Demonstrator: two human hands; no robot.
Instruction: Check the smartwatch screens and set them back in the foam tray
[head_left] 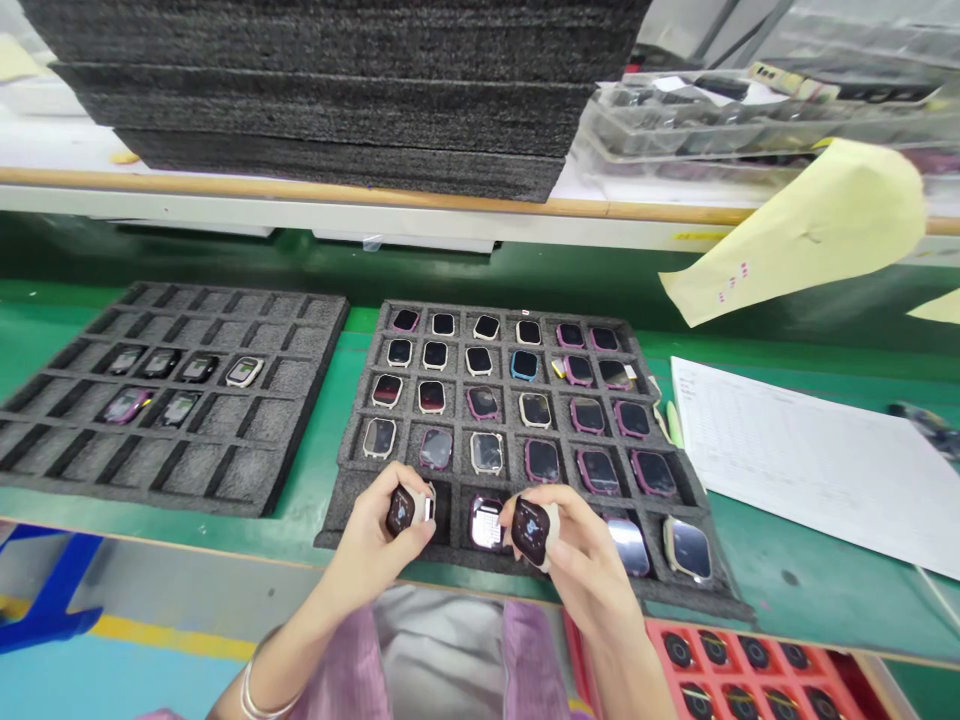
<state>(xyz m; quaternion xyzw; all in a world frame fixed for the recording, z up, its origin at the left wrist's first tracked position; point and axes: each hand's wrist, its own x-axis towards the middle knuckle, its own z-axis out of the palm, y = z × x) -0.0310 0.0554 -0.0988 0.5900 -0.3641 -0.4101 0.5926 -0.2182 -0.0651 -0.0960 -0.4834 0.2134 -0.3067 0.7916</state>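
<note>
My left hand (382, 530) grips a light-framed smartwatch body (400, 510) between thumb and fingers, its dark screen lit with small marks. In my right hand (574, 545) is a second light-framed smartwatch body (532, 530), tilted, also with a lit dark screen. Both are held over the front row of a dark foam tray (352, 490) filled with watch bodies in purple, cream and blue frames. Between my hands, a purple-framed watch (487, 522) with a bright screen lies in its compartment. The compartments directly under my hands are partly hidden.
To the left, another foam tray (262, 470) holds several watch bodies. A printed sheet (810, 460) lies at right, below a hanging yellow paper (810, 230). Stacked black foam (337, 90) and clear plastic trays (675, 130) occupy the shelf. Lower right, a red tray (731, 675) holds round black parts.
</note>
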